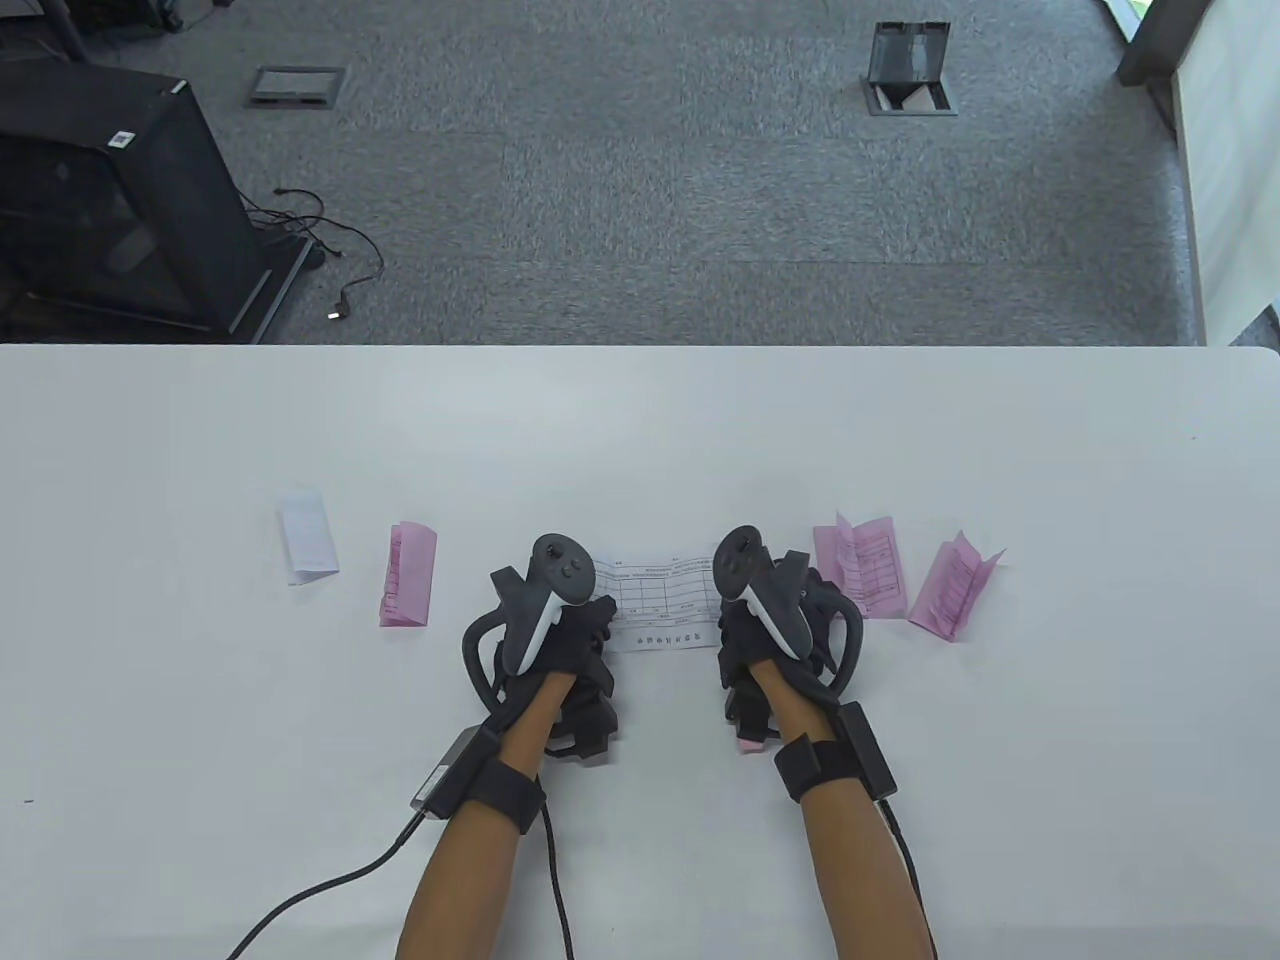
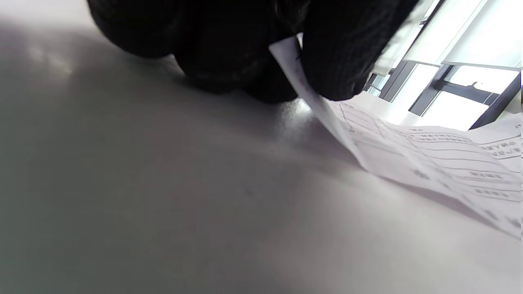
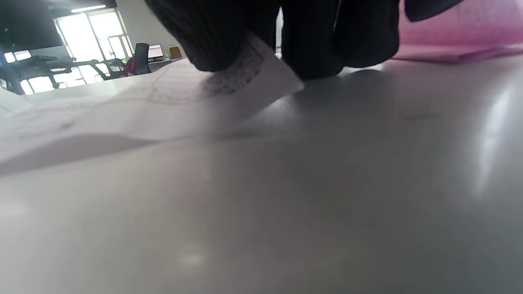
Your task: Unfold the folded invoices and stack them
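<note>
I see the white invoice (image 1: 655, 600) spread open between my two hands, near the middle of the table (image 1: 640, 420), printed side up. My left hand (image 1: 545, 640) pinches its left edge: in the left wrist view the gloved fingers (image 2: 339, 53) clamp the paper's corner, and that end lifts off the surface while the rest slopes down to the table. My right hand (image 1: 775, 625) pinches the right edge the same way; the right wrist view shows fingers (image 3: 220, 36) over the raised corner, the sheet sagging toward the table farther along.

Just right of my right hand lies a pink invoice (image 1: 860, 565), partly opened with its flaps standing up, and beyond it a second pink one (image 1: 952, 585), also half sprung, tilted. The two sit near each other without touching. To the left of my left hand a folded pink slip (image 1: 408, 590) lies flat, and farther left a folded white slip (image 1: 308, 535).

The far half of the table behind the papers is bare white surface up to its back edge, and the near strip holds only my forearms and the glove cables (image 1: 330, 890).
</note>
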A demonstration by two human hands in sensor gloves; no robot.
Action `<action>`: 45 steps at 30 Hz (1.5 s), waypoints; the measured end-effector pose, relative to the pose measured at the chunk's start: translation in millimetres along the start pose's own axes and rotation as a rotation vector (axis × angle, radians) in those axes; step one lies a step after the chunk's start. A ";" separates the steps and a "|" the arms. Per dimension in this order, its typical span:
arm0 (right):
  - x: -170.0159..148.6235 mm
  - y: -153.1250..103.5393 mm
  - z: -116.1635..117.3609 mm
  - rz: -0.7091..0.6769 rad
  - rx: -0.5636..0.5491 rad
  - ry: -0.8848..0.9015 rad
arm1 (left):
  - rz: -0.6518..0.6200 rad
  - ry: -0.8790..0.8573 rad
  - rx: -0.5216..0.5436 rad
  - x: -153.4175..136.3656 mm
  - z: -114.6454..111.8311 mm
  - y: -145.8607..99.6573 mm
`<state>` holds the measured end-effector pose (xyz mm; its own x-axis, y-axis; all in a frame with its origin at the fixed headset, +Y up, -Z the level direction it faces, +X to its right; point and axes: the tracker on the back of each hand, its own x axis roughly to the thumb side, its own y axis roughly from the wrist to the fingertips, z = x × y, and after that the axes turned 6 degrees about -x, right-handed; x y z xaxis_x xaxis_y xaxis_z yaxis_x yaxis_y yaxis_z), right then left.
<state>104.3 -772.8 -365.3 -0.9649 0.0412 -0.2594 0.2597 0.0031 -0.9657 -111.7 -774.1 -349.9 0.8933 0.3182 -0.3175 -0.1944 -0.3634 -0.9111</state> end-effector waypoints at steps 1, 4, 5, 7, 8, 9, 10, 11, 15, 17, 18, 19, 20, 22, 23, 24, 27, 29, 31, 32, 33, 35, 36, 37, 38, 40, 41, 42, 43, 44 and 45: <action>1.1 -0.9 -0.7 -0.003 -0.008 -0.016 | 0.018 0.062 0.015 1.2 0.5 0.2; 0.9 -2.5 -1.3 0.028 -0.005 -0.024 | 0.052 0.166 0.025 2.5 1.2 -0.5; 0.6 -2.4 -1.1 0.035 -0.003 -0.032 | 0.051 0.166 0.026 2.7 1.0 -0.8; -0.6 -2.1 -0.5 0.058 0.003 -0.063 | 0.062 0.181 0.028 1.6 1.2 -1.6; -1.1 -2.0 -0.2 0.060 0.004 -0.074 | 0.071 0.193 0.033 1.2 2.1 -1.9; -2.1 -1.8 -0.2 0.064 0.005 -0.098 | 0.090 0.208 0.040 -0.3 3.4 -1.3; -3.2 -1.4 -0.4 0.069 0.004 -0.094 | 0.103 0.215 0.036 -2.0 4.1 -0.3; -3.5 -1.2 -0.4 0.073 0.003 -0.091 | 0.112 0.217 0.031 -3.2 4.7 0.5; -3.8 -1.6 -1.6 0.069 0.004 -0.091 | 0.121 0.212 0.021 -3.9 5.8 1.3; -3.7 -0.4 -0.8 0.067 0.004 -0.092 | 0.118 0.218 0.019 -3.1 5.7 0.3; -4.1 1.0 0.5 0.066 0.006 -0.086 | 0.111 0.224 0.022 -2.1 4.8 -0.7; -5.1 1.5 0.5 0.065 0.005 -0.070 | 0.103 0.238 0.026 -1.4 4.7 -1.8; -7.1 1.4 -0.7 0.064 0.007 -0.046 | 0.098 0.243 0.022 -1.4 4.9 -2.5; -13.0 -0.4 -5.5 0.078 0.012 0.037 | 0.075 0.224 0.036 -2.5 6.0 -5.3; -18.2 -2.2 -13.6 0.071 0.021 0.107 | 0.053 0.201 0.041 -3.1 7.4 -8.0; -21.1 -4.0 -19.9 0.069 0.014 0.143 | 0.039 0.196 0.047 -3.0 8.8 -10.6; -33.0 -13.3 -55.0 0.024 -0.031 0.283 | -0.032 0.232 0.120 -0.8 18.0 -30.0; -42.2 -20.1 -77.8 -0.001 -0.058 0.365 | -0.094 0.251 0.178 0.0 24.5 -48.5; -54.5 -24.8 -97.2 -0.016 -0.086 0.390 | -0.143 0.230 0.210 -1.9 29.4 -68.6; -63.7 -25.0 -105.3 -0.003 -0.101 0.378 | -0.173 0.191 0.206 -4.5 30.5 -79.5; -69.9 -23.9 -108.6 0.009 -0.106 0.358 | -0.192 0.164 0.198 -6.7 30.9 -86.1; -87.3 -17.9 -108.9 0.055 -0.107 0.273 | -0.240 0.119 0.179 -13.8 29.6 -101.9; -92.5 -15.4 -106.7 0.069 -0.102 0.240 | -0.250 0.127 0.178 -16.0 29.0 -105.7; -99.1 -11.7 -101.8 0.091 -0.084 0.191 | -0.258 0.152 0.189 -18.9 28.5 -110.6; -103.3 -8.8 -96.8 0.107 -0.059 0.151 | -0.263 0.171 0.202 -21.3 28.2 -113.1; -109.7 -2.7 -83.1 0.136 -0.006 0.072 | -0.275 0.166 0.228 -27.5 26.4 -116.8; -110.5 0.6 -75.2 0.149 0.025 0.044 | -0.281 0.137 0.232 -30.8 24.4 -116.8; -109.8 4.0 -68.2 0.163 0.055 0.021 | -0.288 0.103 0.220 -34.5 22.2 -115.1; -108.9 6.7 -63.4 0.172 0.070 0.006 | -0.288 0.088 0.203 -36.5 21.2 -114.0; -106.9 10.3 -57.5 0.182 0.088 -0.017 | -0.288 0.071 0.174 -39.6 19.1 -112.6; -105.3 12.5 -54.1 0.190 0.093 -0.037 | -0.289 0.073 0.163 -41.4 18.2 -111.9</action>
<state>211.3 -723.0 -349.4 -0.9002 -0.0044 -0.4355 0.4340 -0.0935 -0.8961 -134.3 -730.7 -239.6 0.9463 0.3224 -0.0256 0.0142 -0.1207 -0.9926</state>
